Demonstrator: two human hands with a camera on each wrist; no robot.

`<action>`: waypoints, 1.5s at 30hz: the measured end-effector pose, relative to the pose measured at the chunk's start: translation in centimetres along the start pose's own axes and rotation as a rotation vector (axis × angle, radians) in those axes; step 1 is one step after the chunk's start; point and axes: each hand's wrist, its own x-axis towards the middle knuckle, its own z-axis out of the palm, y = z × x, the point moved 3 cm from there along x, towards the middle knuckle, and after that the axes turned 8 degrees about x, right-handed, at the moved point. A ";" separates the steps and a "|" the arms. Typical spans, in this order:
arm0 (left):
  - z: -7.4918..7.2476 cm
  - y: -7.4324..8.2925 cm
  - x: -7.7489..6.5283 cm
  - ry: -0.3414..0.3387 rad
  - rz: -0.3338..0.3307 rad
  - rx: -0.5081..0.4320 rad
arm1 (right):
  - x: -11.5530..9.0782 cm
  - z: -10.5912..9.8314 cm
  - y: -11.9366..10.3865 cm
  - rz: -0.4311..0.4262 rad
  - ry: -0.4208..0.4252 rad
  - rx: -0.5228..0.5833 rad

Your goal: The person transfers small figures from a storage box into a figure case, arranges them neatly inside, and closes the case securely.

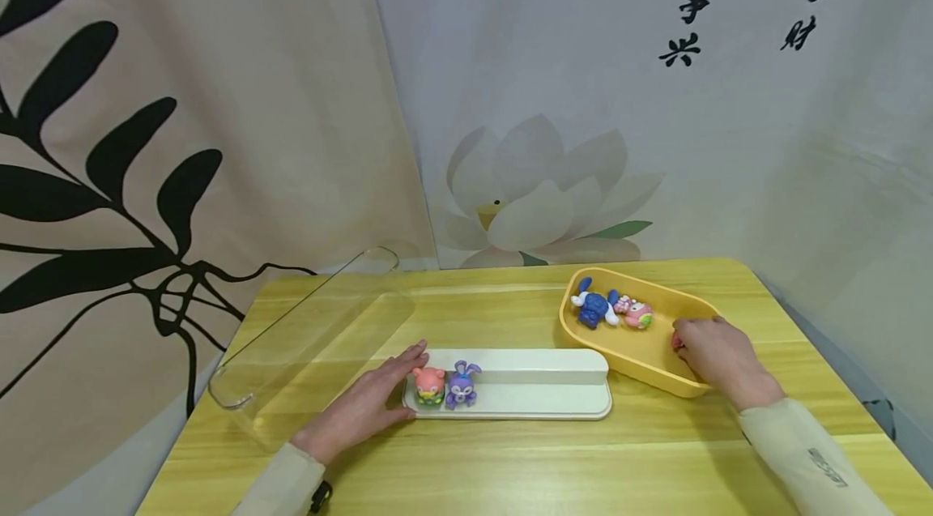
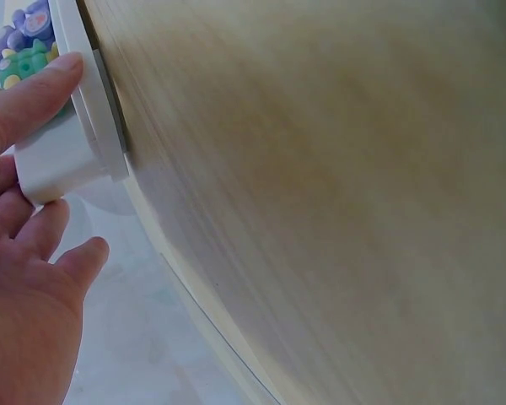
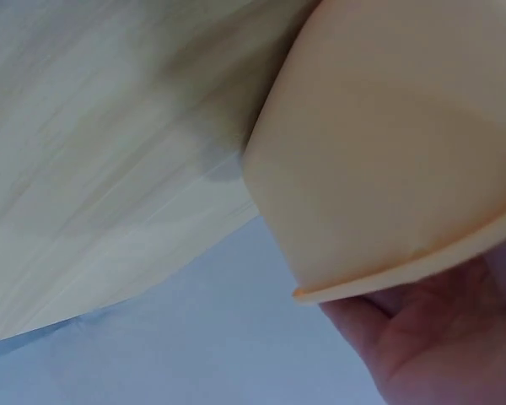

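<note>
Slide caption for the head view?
Left hand holds a white stand with two figurines; right hand pinches a pink object in the yellow tray.

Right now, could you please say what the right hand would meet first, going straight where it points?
Likely the pink figurine in the yellow tray; with depth unclear, the right hand might clear it.

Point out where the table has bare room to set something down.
Bare table: in front of the white stand, between the sleeves; behind it, between clear cover and yellow tray. The stand's right part is free too. Crowded: its left end, with two figures beside the left hand.
</note>
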 end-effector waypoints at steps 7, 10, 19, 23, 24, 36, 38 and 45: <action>-0.1 0.1 -0.1 0.006 -0.003 0.002 | 0.8 0.5 -0.5 0.004 -0.038 0.121; 0.0 0.1 -0.1 0.007 -0.003 0.000 | 1.2 0.7 -0.6 0.000 -0.064 0.174; -0.1 0.1 -0.1 0.005 -0.002 -0.007 | 1.8 1.0 -0.4 -0.005 -0.086 0.307; -0.1 0.2 -0.1 0.006 -0.008 -0.020 | 1.9 1.2 -0.3 0.000 -0.087 0.314; -0.1 0.2 -0.1 0.007 -0.010 -0.019 | 1.8 1.2 -0.2 -0.004 -0.088 0.313; -0.2 0.2 0.1 0.020 0.009 0.002 | 1.1 -0.5 -0.4 0.109 -0.087 0.419; -0.3 0.2 0.1 0.020 0.009 0.002 | 1.0 -0.9 -0.6 0.132 -0.071 0.427; -0.3 0.3 0.0 0.004 -0.002 -0.011 | 0.7 -2.3 -1.6 0.162 -0.009 0.487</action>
